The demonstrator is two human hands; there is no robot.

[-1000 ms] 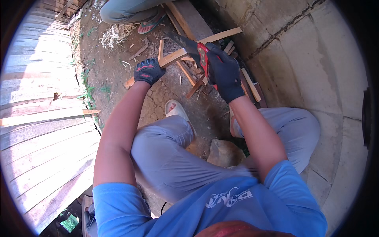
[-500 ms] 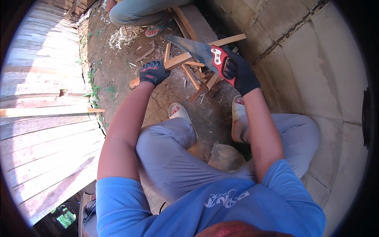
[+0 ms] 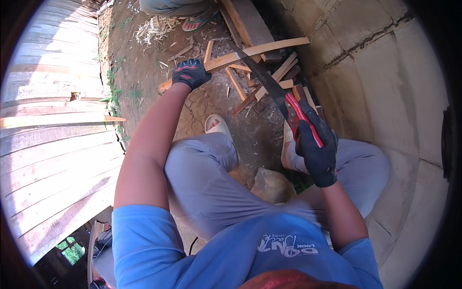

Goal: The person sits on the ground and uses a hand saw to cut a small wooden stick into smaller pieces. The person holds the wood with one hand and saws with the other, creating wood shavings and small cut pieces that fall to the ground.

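Note:
A long, narrow wooden strip [image 3: 276, 46] runs from lower left to upper right in front of me. My left hand [image 3: 190, 73], in a black and red glove, is closed round it near its left end. My right hand [image 3: 318, 151], gloved in black, grips the red handle of a handsaw [image 3: 265, 79]. The dark blade points up and to the left, its tip end meeting the strip at about mid-length. Whether the teeth have cut into the wood is too small to tell.
Short wood offcuts [image 3: 236, 84] lie heaped below the strip. Beyond them rests a thick timber beam [image 3: 248, 24]. Pale shavings [image 3: 154, 30] lie near another person's sandalled foot [image 3: 197, 22]. A block wall [image 3: 365, 91] rises at right; a stone [image 3: 273, 185] sits between my feet.
My right hand has drawn back toward me and to the right. The saw has swung from lying across the strip's front to pointing away from me. My left hand stays on the strip.

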